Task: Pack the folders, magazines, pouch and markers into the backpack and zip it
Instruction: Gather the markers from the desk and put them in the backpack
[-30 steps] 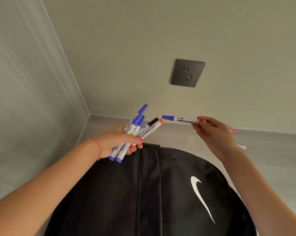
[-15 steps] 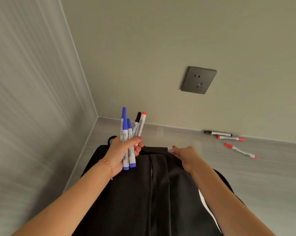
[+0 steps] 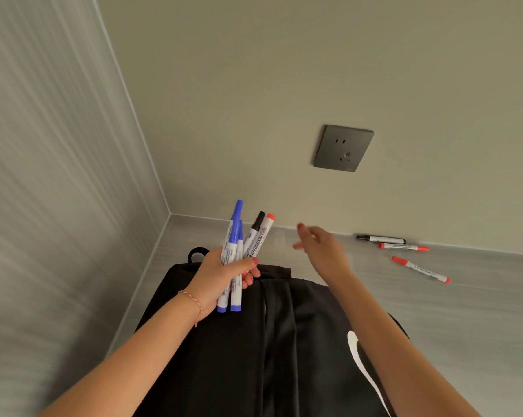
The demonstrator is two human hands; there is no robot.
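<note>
A black backpack (image 3: 224,356) with a white swoosh stands in front of me on the grey table (image 3: 479,311). My left hand (image 3: 221,278) grips a bundle of markers (image 3: 239,245) above its top edge: blue-capped ones, a black-capped one and a red-capped one, tips upward. My right hand (image 3: 321,246) hovers empty past the backpack's top, fingers spread and blurred. Three loose markers lie on the table at the right: a black-capped marker (image 3: 380,238), a red marker by the wall (image 3: 404,247) and a nearer red marker (image 3: 421,269). Folders, magazines and pouch are out of sight.
The table sits in a corner, with a ribbed wall on the left and a plain wall behind. A dark grey socket (image 3: 342,148) is mounted on the back wall. The backpack's carry loop (image 3: 197,254) sticks up at its far left.
My right hand no longer holds the blue-capped marker seen one second ago. It dipped to the backpack's top, then lifted away to the right, empty. My left hand tilted its bundle upright.
</note>
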